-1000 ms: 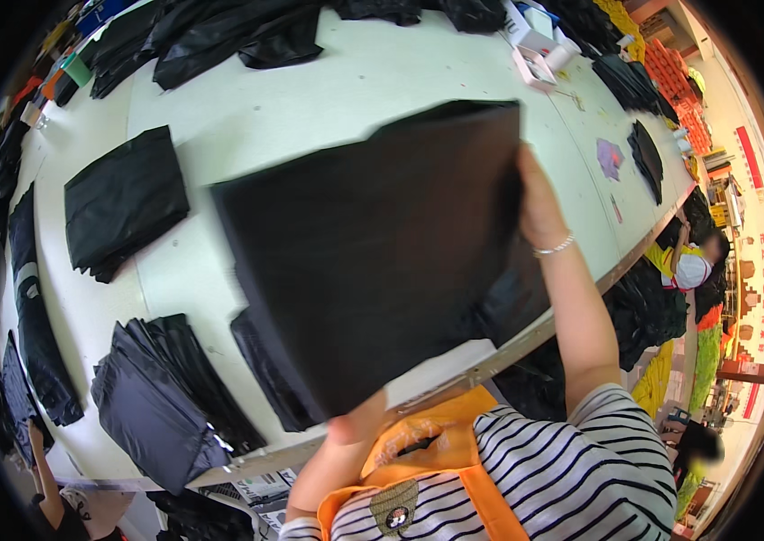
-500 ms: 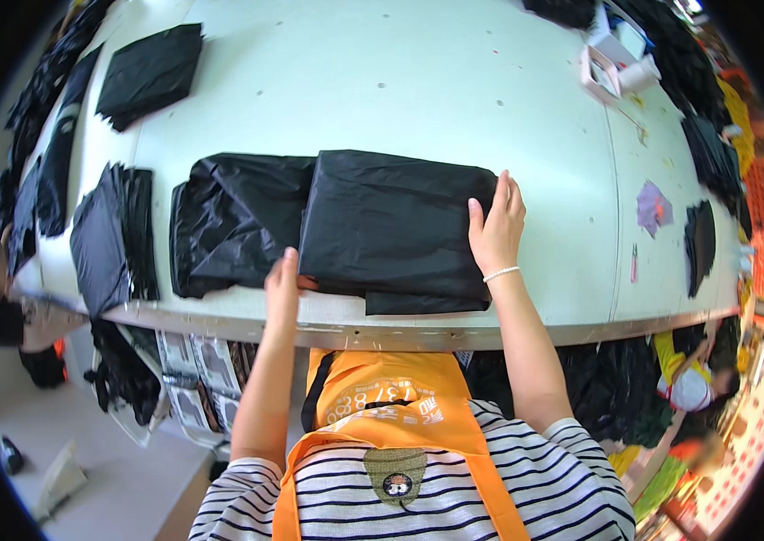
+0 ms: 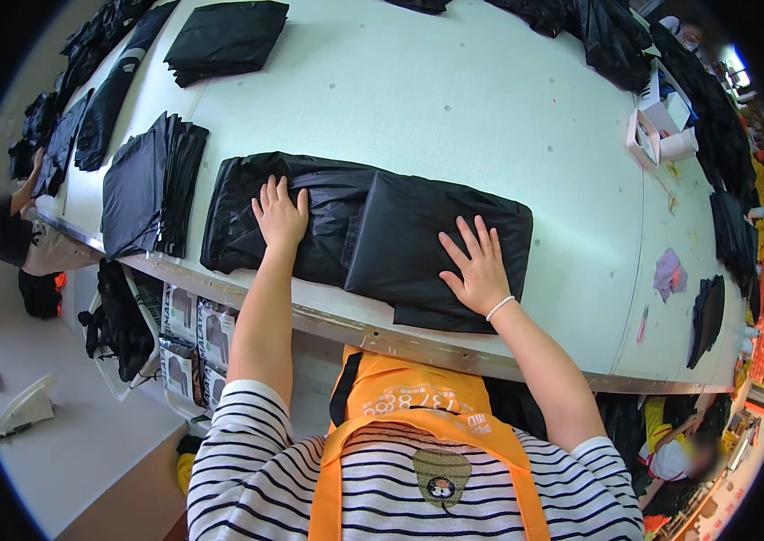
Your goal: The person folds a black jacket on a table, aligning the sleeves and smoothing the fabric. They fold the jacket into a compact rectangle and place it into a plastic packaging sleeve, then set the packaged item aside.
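Left grip and right grip are both spread wide, laid palm-down on a long folded black bundle of thin, glossy material. It lies on the pale bench, near the front edge and straight ahead of the person. Its left part, beneath the left grip, is creased; its right part is a smoother panel lapping over the left, with the right grip toward its outer end. A lower layer juts out below that panel on the near side.

Just left of the bundle sits a fanned stack of black pieces; a second black stack lies farther back. Well apart to the right are a purple cloth scrap, a slim pink tool and a small black pile. Behind these, a pink-and-white tray stands beside a white box. An orange apron covers part of the person's striped shirt. At far left, a co-worker's arm reaches the bench's edge.
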Demonstrator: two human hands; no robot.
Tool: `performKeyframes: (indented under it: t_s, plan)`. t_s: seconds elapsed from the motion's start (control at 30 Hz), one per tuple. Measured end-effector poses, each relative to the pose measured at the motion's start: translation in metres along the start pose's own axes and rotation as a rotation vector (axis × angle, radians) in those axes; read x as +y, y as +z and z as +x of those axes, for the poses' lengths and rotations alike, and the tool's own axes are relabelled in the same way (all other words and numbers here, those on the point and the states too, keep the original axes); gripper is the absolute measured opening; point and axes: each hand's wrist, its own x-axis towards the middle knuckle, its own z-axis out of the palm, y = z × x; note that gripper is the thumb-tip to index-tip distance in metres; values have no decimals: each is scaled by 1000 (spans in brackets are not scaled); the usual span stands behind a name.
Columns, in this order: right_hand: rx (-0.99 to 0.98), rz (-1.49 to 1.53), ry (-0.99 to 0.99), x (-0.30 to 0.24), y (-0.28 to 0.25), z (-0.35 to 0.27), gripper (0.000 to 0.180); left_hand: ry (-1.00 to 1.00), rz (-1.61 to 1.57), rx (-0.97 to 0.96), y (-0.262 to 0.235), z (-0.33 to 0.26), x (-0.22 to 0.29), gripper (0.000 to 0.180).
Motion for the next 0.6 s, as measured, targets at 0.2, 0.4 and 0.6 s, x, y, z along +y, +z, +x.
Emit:
performKeyframes:
  t_s: [0.2, 0.4, 0.6]
  plan:
    - [-31, -7, -9, 1, -2, 4, 58, -152, -166, -268, -42, 59, -18, 61]
    - [-71, 27, -63, -4, -29, 25, 66, -210, -430, -325, -30, 62, -51, 51]
    - [-150, 7, -86, -13, -7, 22, 75, -426, -191, 596, -82, -65, -54, 68]
